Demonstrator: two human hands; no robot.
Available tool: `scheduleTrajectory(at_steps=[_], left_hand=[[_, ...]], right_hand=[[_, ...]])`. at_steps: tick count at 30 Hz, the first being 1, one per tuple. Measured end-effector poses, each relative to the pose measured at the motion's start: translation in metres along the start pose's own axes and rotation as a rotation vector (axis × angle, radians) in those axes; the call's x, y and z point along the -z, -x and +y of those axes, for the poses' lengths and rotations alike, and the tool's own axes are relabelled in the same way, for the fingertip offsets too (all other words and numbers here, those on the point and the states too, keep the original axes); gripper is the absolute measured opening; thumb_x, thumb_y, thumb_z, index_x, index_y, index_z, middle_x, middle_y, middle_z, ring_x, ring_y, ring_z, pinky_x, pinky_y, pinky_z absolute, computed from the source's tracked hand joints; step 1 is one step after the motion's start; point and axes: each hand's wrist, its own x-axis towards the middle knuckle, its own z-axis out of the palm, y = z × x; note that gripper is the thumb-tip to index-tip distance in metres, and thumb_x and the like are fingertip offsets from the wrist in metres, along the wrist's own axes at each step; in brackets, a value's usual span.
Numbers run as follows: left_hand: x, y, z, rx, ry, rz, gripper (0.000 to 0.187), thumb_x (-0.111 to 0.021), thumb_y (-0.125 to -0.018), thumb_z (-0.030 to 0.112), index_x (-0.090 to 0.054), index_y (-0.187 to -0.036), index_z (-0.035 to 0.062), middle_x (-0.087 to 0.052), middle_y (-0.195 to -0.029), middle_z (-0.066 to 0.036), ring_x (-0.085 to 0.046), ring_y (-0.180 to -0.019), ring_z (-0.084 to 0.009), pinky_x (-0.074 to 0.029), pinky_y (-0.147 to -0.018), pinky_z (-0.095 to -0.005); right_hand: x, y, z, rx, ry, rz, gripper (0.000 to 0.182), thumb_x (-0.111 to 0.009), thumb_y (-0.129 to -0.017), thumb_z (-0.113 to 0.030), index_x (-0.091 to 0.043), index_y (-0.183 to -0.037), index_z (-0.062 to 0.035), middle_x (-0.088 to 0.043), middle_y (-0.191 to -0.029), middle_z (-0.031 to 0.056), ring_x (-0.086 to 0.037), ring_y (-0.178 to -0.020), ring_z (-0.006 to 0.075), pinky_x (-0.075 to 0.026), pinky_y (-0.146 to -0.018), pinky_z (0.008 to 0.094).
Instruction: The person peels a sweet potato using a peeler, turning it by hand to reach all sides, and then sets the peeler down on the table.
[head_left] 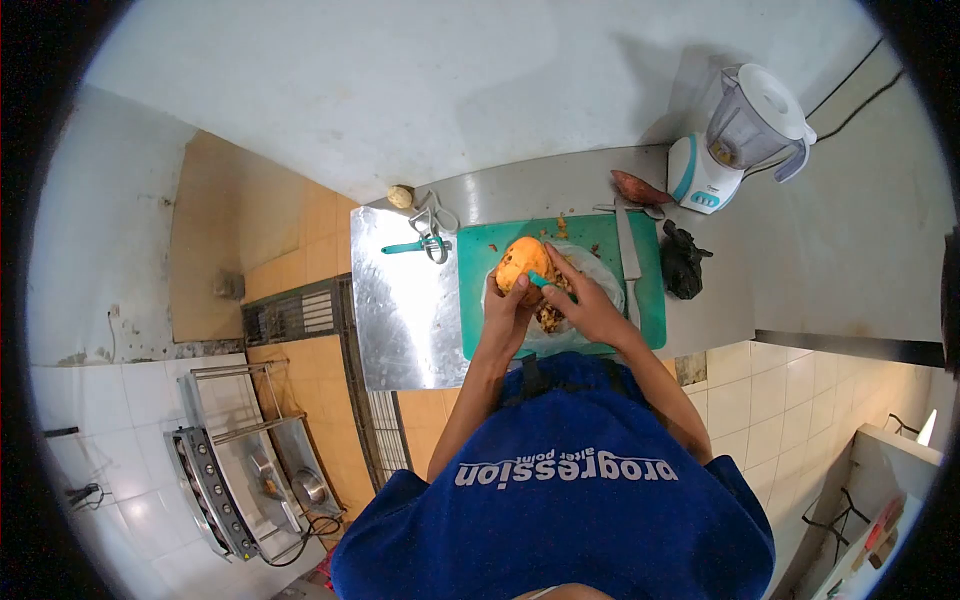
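Note:
My left hand (508,310) is wrapped round the lower left side of a rounded orange-fleshed vegetable (523,262) with dark spots, holding it above the board. In my right hand (592,308) is a small teal-handled tool (538,280), pressed near the vegetable's lower right side; its blade is hidden. My right fingers stretch along the vegetable's edge. Beneath both hands, a pale plastic bag (600,272) holds brownish peelings (550,318). Under that lies a green cutting board (480,330), with scraps at its top. A white-handled knife (628,245) rests along the board's right side.
A blender (745,135) stands back right, near a reddish sweet potato (640,188) and a black plastic bag (683,262). On the steel table (400,340), left of the board, are a teal peeler (405,247), grey-handled scissors (437,212) and a pale round item (400,196). A wall borders the back.

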Motion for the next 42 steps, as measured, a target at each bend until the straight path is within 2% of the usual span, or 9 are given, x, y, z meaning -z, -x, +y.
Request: scheduleTrajectory(at_steps=[8,11,14,16,19,26,32,37,42], left_hand=[[-0.010,0.003,0.000,-0.004,0.040,0.009,0.066,-0.068,-0.096,0.040,-0.035,-0.145,0.0106,-0.054,-0.131,-0.011,-0.060,-0.119,-0.0270,-0.055,-0.098,-0.0449],[-0.007,0.003,-0.001,-0.018,-0.064,0.054,0.070,-0.067,-0.095,0.046,-0.033,-0.144,0.0087,-0.054,-0.130,-0.012,-0.059,-0.119,-0.0281,-0.057,-0.095,-0.0437],[-0.002,0.004,-0.003,-0.047,-0.145,0.069,0.074,-0.066,-0.094,0.051,-0.031,-0.141,0.0073,-0.051,-0.130,-0.015,-0.058,-0.120,-0.0283,-0.058,-0.094,-0.0420],[0.002,0.003,-0.008,-0.055,-0.158,0.063,0.076,-0.066,-0.093,0.054,-0.030,-0.140,0.0069,-0.050,-0.131,-0.017,-0.058,-0.120,-0.0279,-0.058,-0.093,-0.0409],[0.002,0.002,-0.010,-0.150,-0.258,0.106,0.068,-0.066,-0.097,0.046,-0.028,-0.139,0.0066,-0.049,-0.130,-0.016,-0.058,-0.116,-0.0239,-0.057,-0.093,-0.0363],[-0.001,0.001,-0.008,-0.141,-0.231,0.204,0.057,-0.054,-0.104,0.045,-0.030,-0.137,0.0055,-0.049,-0.127,-0.015,-0.058,-0.113,-0.0217,-0.056,-0.091,-0.0343],[-0.011,0.007,-0.003,-0.118,-0.241,0.199,0.052,-0.049,-0.106,0.045,-0.033,-0.136,0.0062,-0.049,-0.129,-0.016,-0.058,-0.113,-0.0212,-0.055,-0.090,-0.0333],[-0.022,0.005,0.004,-0.152,-0.252,0.153,0.052,-0.045,-0.106,0.050,-0.035,-0.136,0.0088,-0.049,-0.130,-0.014,-0.057,-0.117,-0.0218,-0.054,-0.093,-0.0372],[-0.017,-0.001,0.002,-0.167,-0.299,0.251,0.048,-0.044,-0.108,0.046,-0.035,-0.136,0.0087,-0.049,-0.129,-0.014,-0.056,-0.114,-0.0209,-0.053,-0.092,-0.0357]], right_hand=[[0.004,-0.010,0.005,-0.110,0.211,-0.042,0.061,-0.053,-0.103,-0.039,-0.038,-0.156,-0.0116,-0.058,-0.140,0.0239,-0.056,-0.131,0.0364,-0.042,-0.109,0.0413],[-0.001,-0.011,0.015,0.013,0.211,0.004,0.059,-0.052,-0.101,-0.046,-0.042,-0.154,-0.0197,-0.063,-0.129,0.0259,-0.064,-0.112,0.0420,-0.049,-0.099,0.0471],[-0.007,-0.006,0.005,0.134,0.163,0.081,0.057,-0.050,-0.102,-0.046,-0.047,-0.151,-0.0172,-0.064,-0.127,0.0269,-0.065,-0.112,0.0421,-0.049,-0.098,0.0461],[0.005,-0.005,-0.013,-0.039,0.247,-0.054,0.058,-0.050,-0.102,-0.046,-0.046,-0.151,-0.0158,-0.064,-0.127,0.0276,-0.064,-0.114,0.0427,-0.048,-0.099,0.0460],[0.001,-0.009,0.002,-0.015,0.184,-0.038,0.063,-0.051,-0.101,-0.047,-0.039,-0.155,-0.0164,-0.063,-0.129,0.0277,-0.062,-0.116,0.0435,-0.047,-0.101,0.0469],[-0.009,-0.007,0.001,0.101,0.202,0.005,0.060,-0.051,-0.102,-0.046,-0.045,-0.152,-0.0144,-0.064,-0.126,0.0289,-0.064,-0.113,0.0426,-0.049,-0.098,0.0451],[-0.001,-0.016,0.014,-0.009,0.164,0.059,0.053,-0.051,-0.103,-0.044,-0.057,-0.142,-0.0098,-0.068,-0.118,0.0283,-0.067,-0.106,0.0403,-0.050,-0.095,0.0448],[0.002,-0.011,0.025,-0.233,-0.147,-0.021,0.052,-0.048,-0.104,-0.042,-0.059,-0.138,-0.0048,-0.071,-0.105,0.0234,-0.068,-0.094,0.0384,-0.050,-0.087,0.0427],[-0.008,-0.001,-0.004,-0.003,0.104,0.075,0.053,-0.048,-0.104,-0.041,-0.056,-0.141,-0.0041,-0.071,-0.105,0.0226,-0.068,-0.092,0.0362,-0.050,-0.085,0.0413]])
